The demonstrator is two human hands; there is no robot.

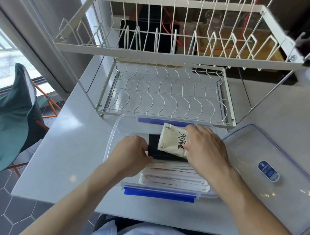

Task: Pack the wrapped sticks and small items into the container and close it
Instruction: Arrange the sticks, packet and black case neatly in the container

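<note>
Right hand [205, 151] grips cream packet [172, 141] over container [110, 141] w/ wrapped sticks [173, 175]; left hand [130, 154] pinches black item [158, 153] (lid [269, 172] lies beside).

Under the hands, a cream packet [172, 140] with black lettering lies over a black pouch [163, 153]. The clear container [112, 132] has blue latches.

Clear glossy plastic container [111, 132], white coated-wire rack [167, 92], paper-wrapped sticks [173, 177].

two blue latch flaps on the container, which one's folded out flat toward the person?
The near flap, at the container's front edge below the wrapped sticks. The far flap sits by the dish rack.
</note>
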